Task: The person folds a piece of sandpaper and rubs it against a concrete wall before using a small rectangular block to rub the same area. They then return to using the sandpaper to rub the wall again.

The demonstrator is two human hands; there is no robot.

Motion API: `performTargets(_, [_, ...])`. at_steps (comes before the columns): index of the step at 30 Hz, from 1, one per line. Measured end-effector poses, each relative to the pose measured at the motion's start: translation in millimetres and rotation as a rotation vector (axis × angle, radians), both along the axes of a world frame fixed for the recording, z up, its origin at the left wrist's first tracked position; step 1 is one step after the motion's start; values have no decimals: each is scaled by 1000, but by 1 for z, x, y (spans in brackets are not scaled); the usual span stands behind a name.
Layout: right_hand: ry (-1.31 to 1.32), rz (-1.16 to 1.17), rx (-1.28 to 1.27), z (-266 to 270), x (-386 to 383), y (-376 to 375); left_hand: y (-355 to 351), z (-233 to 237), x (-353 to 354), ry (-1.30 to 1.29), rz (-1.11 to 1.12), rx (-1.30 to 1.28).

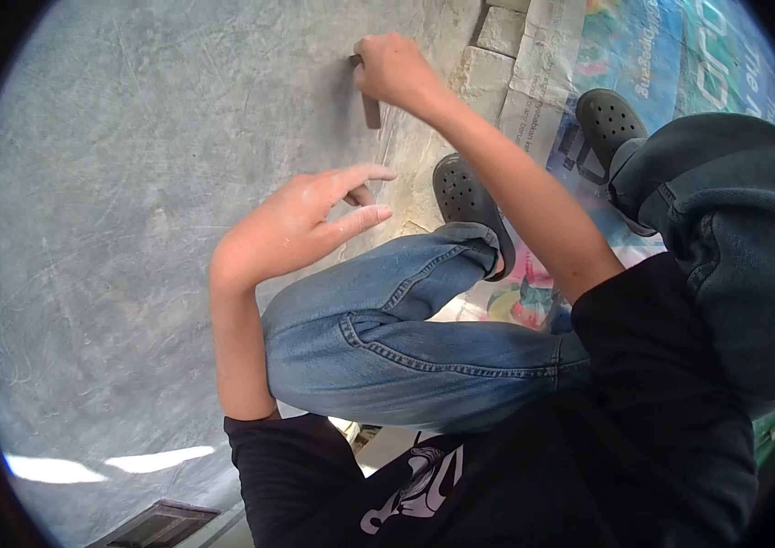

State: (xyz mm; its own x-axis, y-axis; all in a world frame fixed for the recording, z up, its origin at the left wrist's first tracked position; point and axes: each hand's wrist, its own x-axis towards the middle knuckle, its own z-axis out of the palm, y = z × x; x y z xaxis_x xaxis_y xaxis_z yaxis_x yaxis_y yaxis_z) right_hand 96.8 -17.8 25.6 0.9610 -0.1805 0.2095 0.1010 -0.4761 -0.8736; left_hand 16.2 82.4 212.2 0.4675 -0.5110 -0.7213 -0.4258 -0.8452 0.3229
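My right hand (397, 71) is closed around a narrow brown flat piece (371, 111) and presses it against the grey wall (150, 155). Most of the piece is covered by my fingers, so I cannot make out its exact kind; a straight end sticks out below them. My left hand (310, 215) holds nothing. Its fingers and thumb are apart, bent toward the wall's lower edge, with pale dust on the fingertips.
Printed plastic sheeting (543, 110) covers the ground at the right. Pale stone blocks (483, 78) line the wall's foot. My feet in dark clogs (468, 196) stand close by. A dark framed object (159, 525) is at the bottom left.
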Motion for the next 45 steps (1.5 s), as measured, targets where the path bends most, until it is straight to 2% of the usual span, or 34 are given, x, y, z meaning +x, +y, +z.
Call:
performTargets(6, [15, -93, 93, -6, -2, 11, 6, -2, -1, -21, 6, -12])
performTargets(8, [-147, -126, 74, -7, -3, 15, 4, -1, 1, -39, -17, -16])
performTargets(11, [-51, -84, 117, -3, -3, 18, 2, 2, 0, 11, 8, 1])
performTargets(14, [2, -98, 144, -22, 1, 10, 2, 2, -1, -25, 11, 4])
performTargets(17, [-89, -120, 120, -19, -2, 21, 4, -1, 1, -6, -21, -7])
performTargets(24, [16, -84, 201, -15, -3, 10, 5, -2, 2, 0, -21, -34])
performTargets(26, [-156, -278, 299, -2, -2, 14, 4, -1, 1, 21, -12, -13])
performTargets(27, [-152, -275, 301, -5, 0, 14, 3, 0, 2, 9, 11, 2])
performTargets(30, [-218, -321, 261, -13, 6, 7, 7, -4, 2, -2, 4, 3])
performTargets(32, [-183, -186, 230, -22, 1, 9, 6, -6, 5, -4, -33, -16])
performTargets(36, [-157, -118, 178, -27, -1, 4, 1, -8, 6, -5, -55, 8])
performTargets(40, [-216, -211, 233, -12, 9, -6, 0, -5, 3, 8, -53, -70])
performTargets(45, [-84, -208, 106, -11, -3, 10, 0, -10, 8, 20, -63, 21])
